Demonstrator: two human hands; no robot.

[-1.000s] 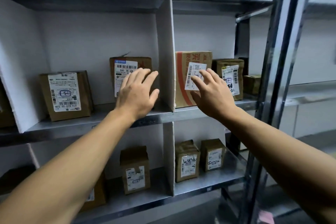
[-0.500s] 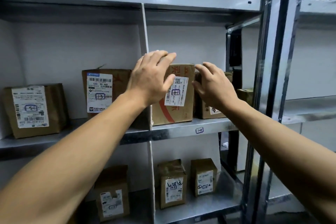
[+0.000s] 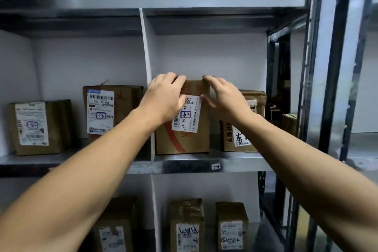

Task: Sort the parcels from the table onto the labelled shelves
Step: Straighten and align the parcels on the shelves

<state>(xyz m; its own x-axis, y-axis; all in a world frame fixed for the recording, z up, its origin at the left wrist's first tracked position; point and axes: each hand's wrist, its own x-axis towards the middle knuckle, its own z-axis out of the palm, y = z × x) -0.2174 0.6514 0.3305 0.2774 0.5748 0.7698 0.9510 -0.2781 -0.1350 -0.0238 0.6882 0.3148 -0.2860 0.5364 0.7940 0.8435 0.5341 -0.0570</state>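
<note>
A brown cardboard parcel (image 3: 192,141) with a red stripe and a white label stands upright on the metal shelf (image 3: 184,166), right against the white divider (image 3: 146,57). My left hand (image 3: 163,98) grips its top left edge, fingers bent over the top and thumb on the front. At the top right corner my right hand (image 3: 225,100) holds it the same way. A small handwritten tag (image 3: 216,166) sits on the shelf's front edge below the parcel.
A second brown parcel (image 3: 241,139) stands just right of it. Two labelled parcels (image 3: 102,108) (image 3: 34,127) stand in the left compartment. Several more (image 3: 187,229) stand on the shelf below. Steel uprights (image 3: 331,67) bound the rack on the right.
My left hand left the parcel in the left compartment and crossed the divider to the red-striped parcel. Both hands have closed on its top edge. My view has shifted right and closer.
</note>
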